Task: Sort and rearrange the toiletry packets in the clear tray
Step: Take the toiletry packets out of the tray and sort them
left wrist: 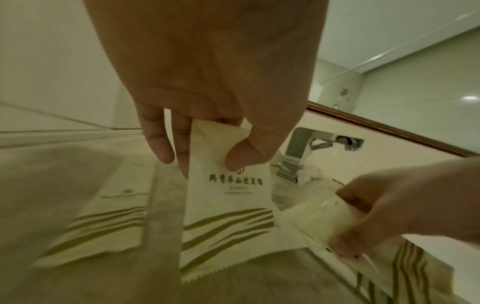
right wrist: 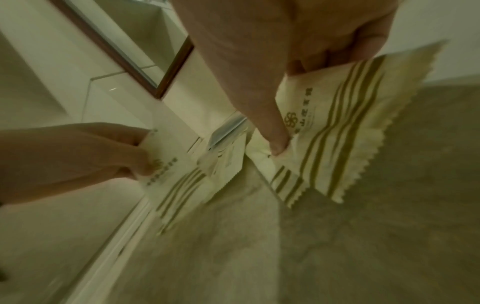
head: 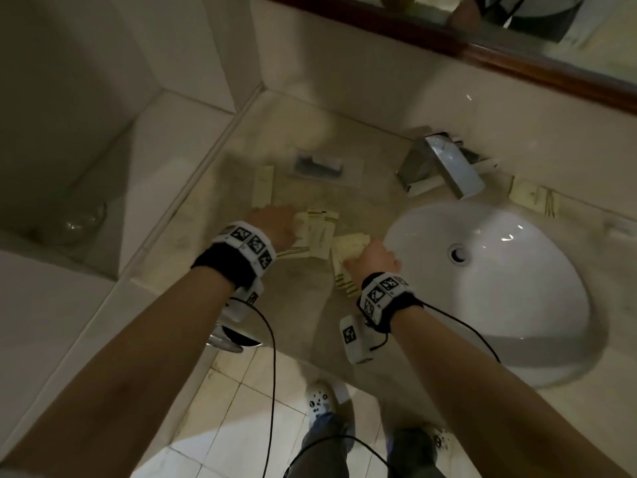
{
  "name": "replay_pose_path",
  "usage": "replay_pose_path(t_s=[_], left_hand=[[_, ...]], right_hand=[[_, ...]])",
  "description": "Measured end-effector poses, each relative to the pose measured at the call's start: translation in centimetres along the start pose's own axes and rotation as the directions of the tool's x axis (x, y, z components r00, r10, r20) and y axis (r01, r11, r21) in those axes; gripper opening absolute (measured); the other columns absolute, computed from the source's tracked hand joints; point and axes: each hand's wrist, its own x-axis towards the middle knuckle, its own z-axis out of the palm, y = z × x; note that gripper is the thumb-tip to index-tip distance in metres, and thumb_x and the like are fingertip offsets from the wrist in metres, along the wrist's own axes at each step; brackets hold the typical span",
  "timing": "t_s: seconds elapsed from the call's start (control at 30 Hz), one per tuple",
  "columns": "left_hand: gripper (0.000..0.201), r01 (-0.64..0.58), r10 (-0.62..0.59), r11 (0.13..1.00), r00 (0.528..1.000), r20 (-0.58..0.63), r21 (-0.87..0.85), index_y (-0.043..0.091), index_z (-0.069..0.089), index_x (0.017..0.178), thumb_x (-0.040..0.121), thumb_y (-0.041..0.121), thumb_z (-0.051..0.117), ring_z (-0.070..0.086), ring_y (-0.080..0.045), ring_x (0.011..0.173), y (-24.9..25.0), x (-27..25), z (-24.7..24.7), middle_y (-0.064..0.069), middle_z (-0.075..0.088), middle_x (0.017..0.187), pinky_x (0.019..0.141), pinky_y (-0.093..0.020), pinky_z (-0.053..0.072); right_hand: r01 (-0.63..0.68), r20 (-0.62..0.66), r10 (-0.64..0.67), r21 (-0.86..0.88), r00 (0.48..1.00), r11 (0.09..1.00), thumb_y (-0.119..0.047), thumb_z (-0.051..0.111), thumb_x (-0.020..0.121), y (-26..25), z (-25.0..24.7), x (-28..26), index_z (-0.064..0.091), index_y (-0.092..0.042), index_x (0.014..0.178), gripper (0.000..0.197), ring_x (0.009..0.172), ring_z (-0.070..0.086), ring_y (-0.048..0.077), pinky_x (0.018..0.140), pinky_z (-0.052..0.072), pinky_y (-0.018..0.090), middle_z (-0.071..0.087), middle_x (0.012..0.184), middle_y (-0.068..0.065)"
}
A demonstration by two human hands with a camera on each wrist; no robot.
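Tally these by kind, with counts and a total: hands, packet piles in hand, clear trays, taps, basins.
Hands: 2, left hand and right hand
Packet piles in hand: 2, left pile and right pile
Clear trays: 1, clear tray
Taps: 1, tap
Basins: 1, basin
Total: 7

head downward, wrists close; all share packets (head: pixel 319 232)

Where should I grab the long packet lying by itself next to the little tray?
Pinch the long packet at its near short end, coming from the front edge of the counter. It lies flat, pointing towards you, and the tray crowds its right side.
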Motion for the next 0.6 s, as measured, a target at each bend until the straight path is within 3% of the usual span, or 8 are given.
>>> replay_pose_path(t_s=[0.1,0.17,0.33,0.43,0.6], left_hand=[[0.047,-0.096,0.094,0.987,0.995,0.018,0.125,0.011,0.037,0.134,0.091,0.027,0.048,0.053,-0.034,0.113,2.3,2.4,0.3,-0.015,0.053,0.13,0.095,-0.041,0.043],[0.052,-0.098,0.089,0.983,0.994,0.062,0.153,0.011,0.033,0.138,0.092,0.031,0.049,0.046,-0.033,0.122,3.1,3.6,0.8,-0.014,0.046,0.137,0.101,-0.042,0.038],[0.06,-0.151,0.147,0.961,0.989,0.035,0.232,0.012,0.036,0.137,0.085,0.031,0.061,0.034,-0.032,0.128,4.0,4.9,2.0,-0.011,0.033,0.143,0.105,-0.045,0.033],[0.06,-0.122,0.113,0.951,0.993,0.046,0.285,0.011,0.036,0.137,0.086,0.034,0.06,0.03,-0.033,0.13,4.6,5.1,1.9,-0.011,0.035,0.141,0.106,-0.043,0.029],[0.065,0.02,-0.04,0.945,0.998,0.054,0.326,0.009,0.041,0.133,0.081,0.042,0.062,0.031,-0.036,0.129,5.2,5.2,1.6,-0.015,0.038,0.138,0.106,-0.045,0.03]], right_hand=[[-0.028,0.051,0.027,0.01,0.998,1.0,-0.028,0.053,0.084,-0.4,-0.2,0.4,0.052,-0.011,0.114,0.035,0.117,0.048,0.032,0.102,0.036,0.04,0.055,0.124,0.013],[0.002,0.011,-0.002,0.049,1.0,0.999,-0.027,0.053,0.083,-0.1,-0.4,0.5,0.053,-0.009,0.112,0.034,0.114,0.05,0.033,0.1,0.041,0.042,0.057,0.121,0.015],[0.058,-0.044,-0.044,0.395,0.998,0.917,-0.019,0.059,0.083,2.5,-2.3,-0.3,0.045,-0.003,0.111,0.035,0.106,0.057,0.034,0.082,0.048,0.037,0.06,0.114,0.018],[0.069,-0.053,-0.049,0.508,0.997,0.859,-0.018,0.062,0.084,3.7,-3.5,-1.0,0.044,-0.004,0.113,0.037,0.105,0.058,0.03,0.075,0.044,0.029,0.06,0.115,0.015],[0.092,-0.053,-0.074,0.543,0.996,0.835,-0.02,0.062,0.085,5.2,-4.2,-1.5,0.045,-0.006,0.115,0.038,0.102,0.058,0.026,0.072,0.041,0.027,0.06,0.115,0.012]])
